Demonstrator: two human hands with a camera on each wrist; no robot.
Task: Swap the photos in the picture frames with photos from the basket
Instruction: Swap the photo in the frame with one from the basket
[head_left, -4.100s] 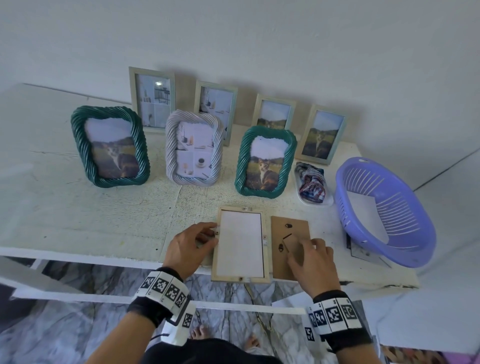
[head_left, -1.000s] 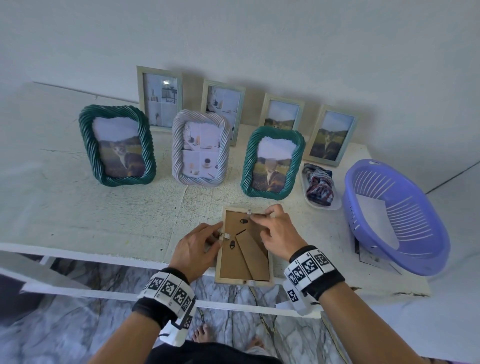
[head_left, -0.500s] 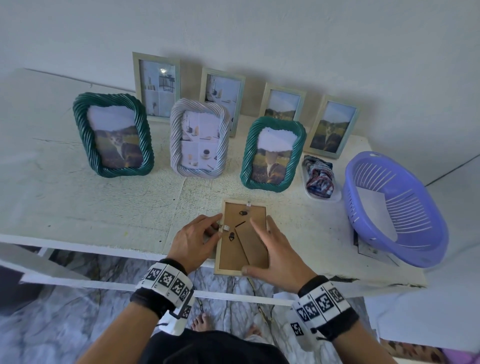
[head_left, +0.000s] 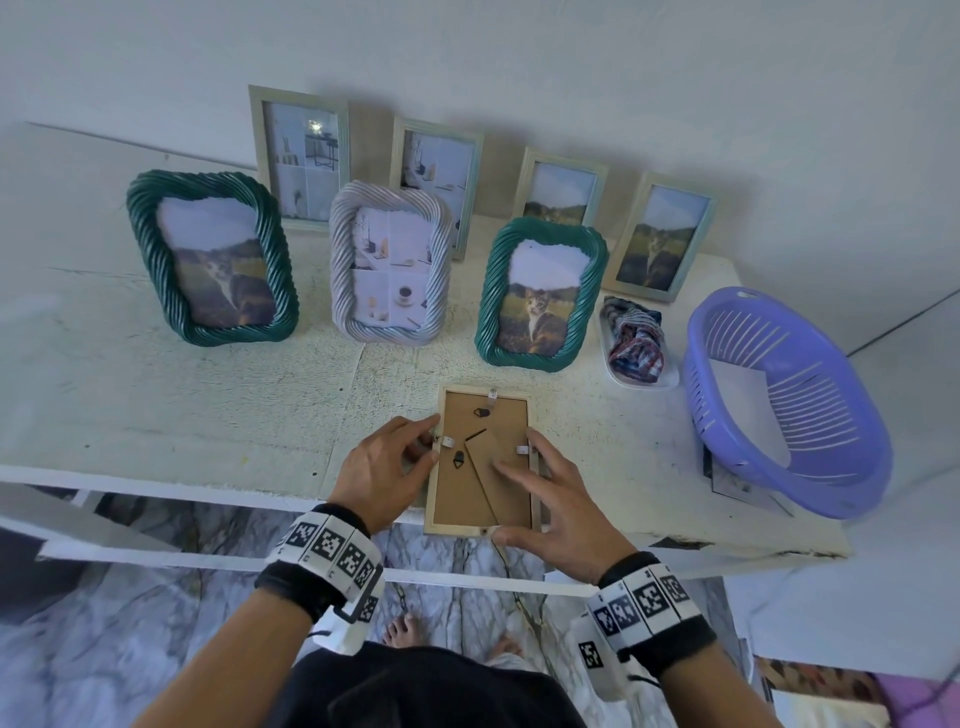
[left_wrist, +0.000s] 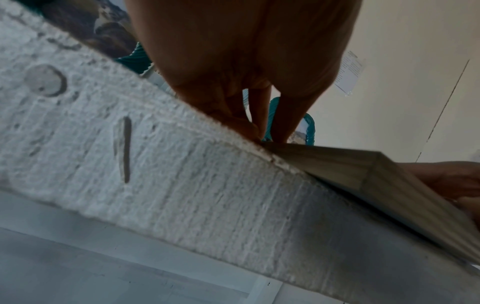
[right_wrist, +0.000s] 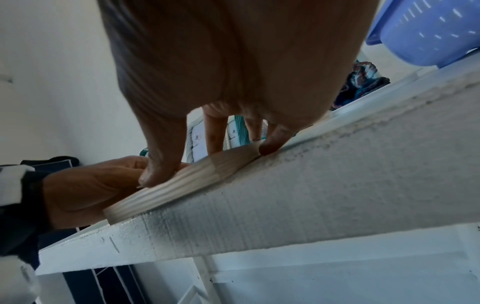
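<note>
Frame: wooden frame (head_left: 483, 460) lies face down at the near edge of the desk (head_left: 208, 405), its brown backing board (head_left: 462, 493) seated inside the rim, folded stand on top.
Step in hand: judged to be locking the backing in by turning the small metal tabs over it; top tab (head_left: 492, 395), left tab (head_left: 448, 441) and right tab (head_left: 521, 450) show, a bottom one cannot be made out.
Left hand: left hand (head_left: 382, 475) sits at the frame's left rim, fingertips curled at the left tab; whether it pinches the tab or only steadies the rim I cannot tell.
Right hand: right hand (head_left: 558, 506) is released and flat, straight fingers pressing the backing and right rim, thumb at the bottom rail.
How to do it well: keep the flat hand pressing so the board stays flush, then swing each tab fully over the board, one at a time.
Risk: the frame's near end overhangs the desk edge in the wrist views, so a hard push could tip it; sliding it inward first seems wise.
Basket: purple basket (head_left: 789, 400) stands to the right with a white sheet (head_left: 743, 395) inside; seven other frames stand upright behind.
</note>
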